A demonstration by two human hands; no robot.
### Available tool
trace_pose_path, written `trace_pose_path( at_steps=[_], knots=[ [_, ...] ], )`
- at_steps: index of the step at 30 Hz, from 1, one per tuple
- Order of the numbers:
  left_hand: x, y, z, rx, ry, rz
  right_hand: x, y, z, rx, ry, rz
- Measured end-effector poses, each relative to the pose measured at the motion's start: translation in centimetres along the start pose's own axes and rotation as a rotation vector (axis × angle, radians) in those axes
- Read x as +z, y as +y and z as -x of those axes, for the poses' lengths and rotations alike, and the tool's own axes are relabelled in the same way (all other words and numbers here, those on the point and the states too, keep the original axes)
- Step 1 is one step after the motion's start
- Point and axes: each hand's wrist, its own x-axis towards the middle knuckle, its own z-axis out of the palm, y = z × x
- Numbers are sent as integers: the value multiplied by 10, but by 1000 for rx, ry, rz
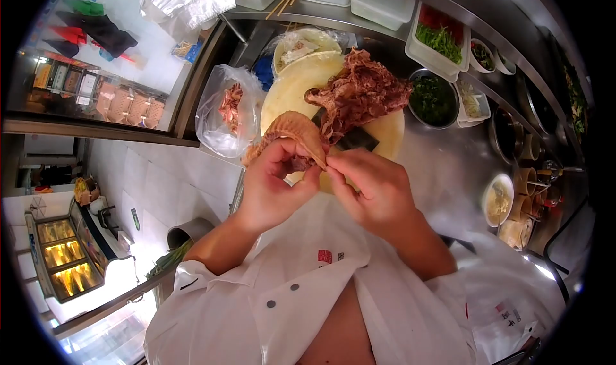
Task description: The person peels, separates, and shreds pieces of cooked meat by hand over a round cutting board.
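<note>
Counter [443,166], bowl [441,126] of greens [431,101] (meat [294,129] aloft)

Commercial kitchen — identified by steel counter [443,163], round chopping board [285,89], tub of greens [431,61] at far right — and chef's jacket [250,317].

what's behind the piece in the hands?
Behind the piece: the round board, bearing the big meat and a dark flat thing, maybe a blade, partly hidden by the meat. Whatever the piece itself covers can't be seen.
</note>
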Motion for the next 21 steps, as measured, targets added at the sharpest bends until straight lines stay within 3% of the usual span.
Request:
trace_pose_path(
  at_steps=[14, 21],
  knots=[
    [0, -4, 9, -19, -19, -48, 19, 10, 2, 12, 106, -18],
    [-3, 5, 8, -108, -97, 91, 17, 10, 3, 100, 33, -84]
  ],
)
